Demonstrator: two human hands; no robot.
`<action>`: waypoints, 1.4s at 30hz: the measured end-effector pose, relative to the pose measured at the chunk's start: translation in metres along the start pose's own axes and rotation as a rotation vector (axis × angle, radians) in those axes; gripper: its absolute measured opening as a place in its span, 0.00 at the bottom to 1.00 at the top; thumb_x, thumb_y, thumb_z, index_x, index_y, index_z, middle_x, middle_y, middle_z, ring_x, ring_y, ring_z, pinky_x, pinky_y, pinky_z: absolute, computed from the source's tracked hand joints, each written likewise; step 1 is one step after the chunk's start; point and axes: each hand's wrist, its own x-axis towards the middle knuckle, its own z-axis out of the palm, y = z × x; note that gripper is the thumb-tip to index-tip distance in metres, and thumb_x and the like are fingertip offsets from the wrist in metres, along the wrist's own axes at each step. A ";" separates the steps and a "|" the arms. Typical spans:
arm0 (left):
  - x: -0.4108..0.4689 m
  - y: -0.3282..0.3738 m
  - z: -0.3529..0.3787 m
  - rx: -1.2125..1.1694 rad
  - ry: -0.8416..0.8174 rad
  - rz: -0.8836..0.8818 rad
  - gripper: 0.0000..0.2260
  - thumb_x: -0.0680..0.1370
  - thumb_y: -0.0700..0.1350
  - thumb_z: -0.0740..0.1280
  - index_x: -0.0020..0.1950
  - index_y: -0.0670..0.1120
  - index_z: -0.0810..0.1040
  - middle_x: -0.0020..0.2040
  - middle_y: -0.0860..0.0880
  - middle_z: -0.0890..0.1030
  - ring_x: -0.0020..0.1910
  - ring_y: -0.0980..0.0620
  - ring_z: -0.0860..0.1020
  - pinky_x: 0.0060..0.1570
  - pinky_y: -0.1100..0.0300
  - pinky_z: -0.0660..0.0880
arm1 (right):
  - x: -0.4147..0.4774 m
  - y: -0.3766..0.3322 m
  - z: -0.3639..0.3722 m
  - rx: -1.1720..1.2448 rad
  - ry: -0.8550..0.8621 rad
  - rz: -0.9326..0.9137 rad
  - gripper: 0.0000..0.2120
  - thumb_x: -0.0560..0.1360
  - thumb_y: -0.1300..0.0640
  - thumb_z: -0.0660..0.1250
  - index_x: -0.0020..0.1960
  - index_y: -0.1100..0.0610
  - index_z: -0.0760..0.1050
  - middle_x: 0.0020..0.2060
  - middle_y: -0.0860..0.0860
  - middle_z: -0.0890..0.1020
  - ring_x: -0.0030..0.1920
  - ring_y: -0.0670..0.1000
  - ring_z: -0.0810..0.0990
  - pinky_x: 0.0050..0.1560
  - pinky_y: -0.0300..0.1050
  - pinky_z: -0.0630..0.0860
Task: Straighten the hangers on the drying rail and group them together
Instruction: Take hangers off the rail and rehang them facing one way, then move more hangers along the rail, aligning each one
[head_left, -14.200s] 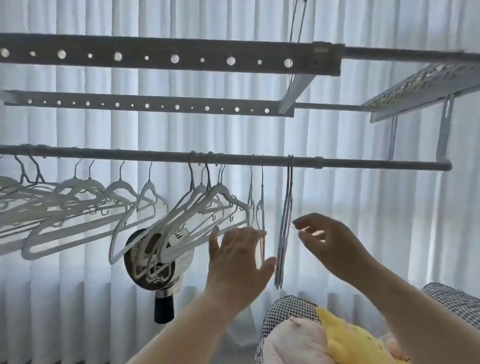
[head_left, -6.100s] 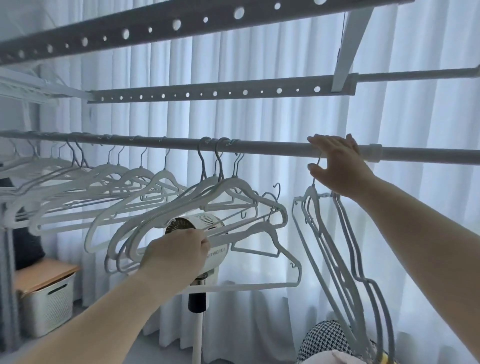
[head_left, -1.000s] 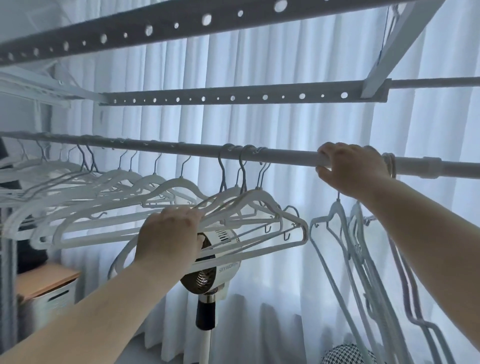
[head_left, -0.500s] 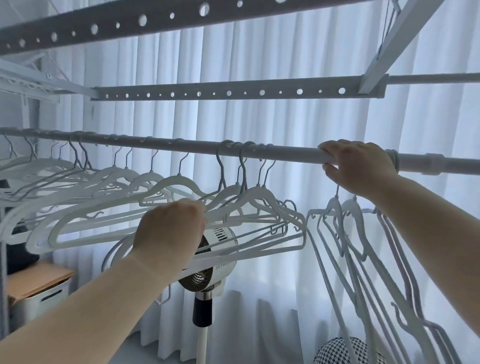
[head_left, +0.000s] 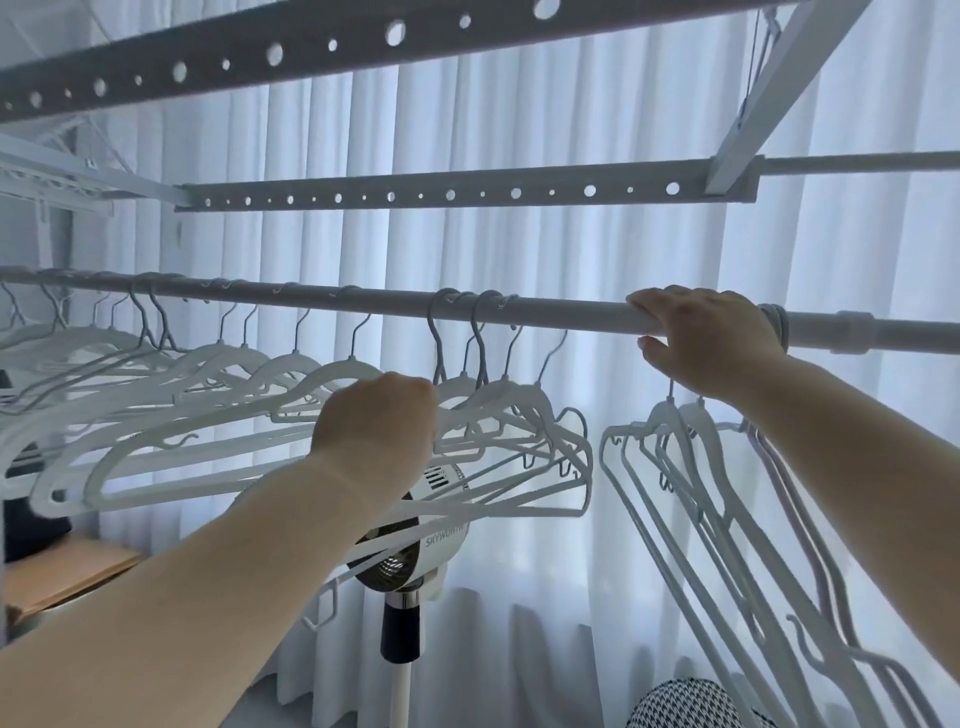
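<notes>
Where a grey drying rail (head_left: 545, 312) runs level in front of a white curtain (head_left: 597, 104), pale, slim hangers (head_left: 208, 410) hang from it by thin metal hooks. To the left of the left hand (head_left: 376, 421), a long row of them is spaced out along the rail, slanted and overlapping one another. Just right of that hand, a middle cluster (head_left: 519, 415) of a few hangers has its hooks close together and its bottom bars fanned apart. Below the right hand (head_left: 711, 338), a right bunch (head_left: 701, 493) of hangers is packed flat together and slopes down toward the lower right corner.

The left hand is closed like a fist, its back toward the camera, fingers curled over hanger shoulders at the near end of the middle cluster; the fingertips are hidden. The right hand wraps the rail, fingers draped over the top and thumb underneath. The hooks of the right bunch loop the rail right against the hand's right edge.

Beneath the left hand stands a pedestal fan (head_left: 415, 530). Above both hands run two perforated bars (head_left: 441, 195).
</notes>
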 end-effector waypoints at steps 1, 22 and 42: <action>-0.001 0.002 0.002 0.000 -0.017 0.002 0.07 0.77 0.39 0.60 0.42 0.45 0.76 0.42 0.44 0.80 0.46 0.42 0.79 0.42 0.54 0.73 | 0.000 0.000 0.000 -0.001 -0.016 0.004 0.14 0.75 0.56 0.59 0.61 0.55 0.69 0.53 0.55 0.79 0.53 0.58 0.76 0.51 0.48 0.66; -0.114 -0.062 -0.008 -0.271 -0.137 -0.144 0.06 0.73 0.57 0.64 0.37 0.61 0.74 0.30 0.60 0.72 0.37 0.55 0.70 0.30 0.68 0.59 | -0.032 -0.038 -0.017 0.118 -0.001 -0.248 0.24 0.73 0.48 0.63 0.68 0.52 0.67 0.71 0.52 0.65 0.74 0.53 0.53 0.72 0.48 0.41; -0.258 -0.196 -0.069 -0.702 -0.210 -0.381 0.09 0.69 0.44 0.72 0.30 0.55 0.79 0.29 0.57 0.77 0.33 0.58 0.73 0.32 0.66 0.64 | -0.106 -0.219 -0.119 0.863 -0.756 -0.196 0.14 0.73 0.53 0.64 0.30 0.51 0.79 0.20 0.42 0.79 0.24 0.42 0.74 0.28 0.32 0.72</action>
